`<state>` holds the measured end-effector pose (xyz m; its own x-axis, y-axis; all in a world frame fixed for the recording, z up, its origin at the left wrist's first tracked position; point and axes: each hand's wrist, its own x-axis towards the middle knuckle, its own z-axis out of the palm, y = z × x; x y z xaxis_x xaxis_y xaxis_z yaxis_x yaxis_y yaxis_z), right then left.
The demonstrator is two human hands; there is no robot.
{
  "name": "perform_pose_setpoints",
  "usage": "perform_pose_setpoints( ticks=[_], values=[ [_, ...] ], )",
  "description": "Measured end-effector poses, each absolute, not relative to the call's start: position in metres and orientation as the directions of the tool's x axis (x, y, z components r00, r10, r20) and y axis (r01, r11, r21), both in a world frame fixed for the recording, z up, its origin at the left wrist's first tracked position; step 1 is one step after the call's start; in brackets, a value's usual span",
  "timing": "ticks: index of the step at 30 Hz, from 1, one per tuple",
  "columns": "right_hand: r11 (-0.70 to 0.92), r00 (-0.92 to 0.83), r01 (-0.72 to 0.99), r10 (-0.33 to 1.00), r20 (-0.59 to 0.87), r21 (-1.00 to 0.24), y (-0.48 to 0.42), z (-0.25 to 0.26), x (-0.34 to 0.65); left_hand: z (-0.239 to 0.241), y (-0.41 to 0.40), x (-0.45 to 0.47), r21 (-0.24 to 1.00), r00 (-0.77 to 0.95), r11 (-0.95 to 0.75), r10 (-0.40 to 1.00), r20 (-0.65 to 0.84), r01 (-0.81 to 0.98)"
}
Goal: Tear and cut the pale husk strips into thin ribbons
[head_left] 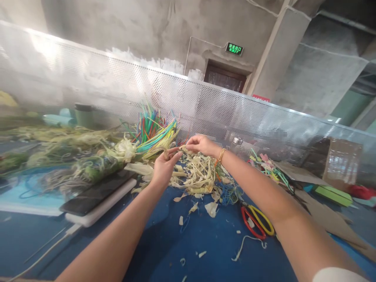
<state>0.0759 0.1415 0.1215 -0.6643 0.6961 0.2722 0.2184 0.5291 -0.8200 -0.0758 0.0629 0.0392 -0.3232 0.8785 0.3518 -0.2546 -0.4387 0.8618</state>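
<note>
Both hands meet at centre frame, just above a pile of pale strips [201, 178]. I see my left hand [163, 166] curled closed, pinching a pale strip [179, 150] at its fingertips. My right hand [200, 145] pinches the same strip's other end. Red-and-yellow scissors [258, 221] lie on the blue worktop [190, 243], right of centre beside my right forearm. Coloured strands [152, 129] fan up behind the hands.

Head-worn view, forward and down, apparently close over the hands [165, 166].
</note>
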Motion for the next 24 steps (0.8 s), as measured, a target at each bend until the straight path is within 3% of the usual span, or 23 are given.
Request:
perform_pose_setpoints(
  ticks=[4, 9, 14, 17, 21, 24],
  values=[
    [0.531, -0.744, 0.266, 0.644, 0.179, -0.804, 0.127, 0.112, 0.068, 0.039, 0.064, -0.076, 0.849, -0.36, -0.474, 0.853, 0.378, -0.232],
    [0.556, -0.784, 0.267, 0.6, 0.158, -0.787, 0.138, 0.112, 0.071, 0.038, 0.068, -0.083, 0.851, -0.515, -0.467, 0.805, 0.295, -0.241],
    [0.754, -0.717, 0.344, 0.595, 0.363, -0.559, 0.141, 0.117, 0.074, 0.041, 0.07, -0.09, 0.786, -0.528, -0.474, 0.818, 0.227, -0.397],
    [0.796, -0.729, 0.392, 0.574, 0.372, -0.461, 0.138, 0.109, 0.075, 0.044, 0.07, -0.094, 0.727, -0.508, -0.469, 0.84, 0.191, -0.502],
    [0.714, -0.69, 0.474, 0.665, 0.286, -0.515, 0.136, 0.093, 0.075, 0.045, 0.07, -0.098, 0.689, -0.536, -0.495, 0.825, 0.181, -0.529],
    [0.695, -0.695, 0.435, 0.663, 0.278, -0.572, 0.134, 0.089, 0.075, 0.045, 0.07, -0.1, 0.69, -0.555, -0.5, 0.815, 0.169, -0.523]
  ],
)
